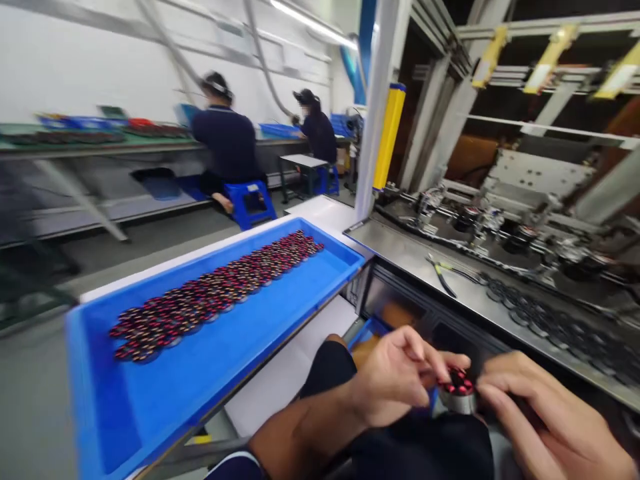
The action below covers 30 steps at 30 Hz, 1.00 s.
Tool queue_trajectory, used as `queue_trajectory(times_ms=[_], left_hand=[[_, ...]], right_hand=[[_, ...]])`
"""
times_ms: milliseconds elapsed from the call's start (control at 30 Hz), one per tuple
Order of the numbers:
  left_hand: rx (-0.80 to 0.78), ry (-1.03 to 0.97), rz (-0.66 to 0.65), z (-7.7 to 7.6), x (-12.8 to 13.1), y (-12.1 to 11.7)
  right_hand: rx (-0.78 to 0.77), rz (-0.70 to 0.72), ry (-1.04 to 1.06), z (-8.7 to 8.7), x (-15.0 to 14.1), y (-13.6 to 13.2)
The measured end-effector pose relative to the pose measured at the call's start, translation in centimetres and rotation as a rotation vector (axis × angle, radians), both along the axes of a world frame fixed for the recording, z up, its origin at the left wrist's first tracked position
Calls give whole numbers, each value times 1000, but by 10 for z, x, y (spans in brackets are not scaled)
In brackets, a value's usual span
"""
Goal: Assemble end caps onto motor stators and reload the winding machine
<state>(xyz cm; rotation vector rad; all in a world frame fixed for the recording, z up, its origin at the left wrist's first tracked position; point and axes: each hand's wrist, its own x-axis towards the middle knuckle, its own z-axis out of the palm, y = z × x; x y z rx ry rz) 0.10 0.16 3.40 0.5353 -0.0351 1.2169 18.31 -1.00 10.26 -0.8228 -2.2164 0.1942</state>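
Low over my lap is a small round motor stator (457, 383) with red windings and dark gaps on top and a silver, ring-like lower part. My left hand (397, 377) reaches in from the left, its fingers closed in a pinch at the stator's upper left edge. From the right, my right hand (545, 407) grips the stator's side between thumb and curled fingers. Whether the left fingertips also pinch a wire or other small part is hidden.
A blue tray (300, 303) at left holds several rows of red-and-black wound stators (215, 293). Green-handled pliers (443, 277) and a row of black rings (555, 323) lie on the metal ledge before a machine (520, 220). Two people sit behind.
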Motion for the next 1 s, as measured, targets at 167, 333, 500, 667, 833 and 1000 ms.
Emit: queue_trajectory(times_ms=[167,333,500,667,833,1000], left_hand=[[-8,181,-417,-10,7,10],[137,249,-439,-19,15,6],[72,226,-124,1,8,-2],[20,128,39,10,5,-2],[-3,259,-353,-8,14,18],[160,373,-709,-21,14,24]], right_hand=[[-57,169,28,14,-4,5],[9,92,-4,10,4,1],[-31,-52,38,10,0,-2],[-58,-48,101,10,-4,0],[-59,111,86,9,1,2],[-31,102,59,13,4,3]])
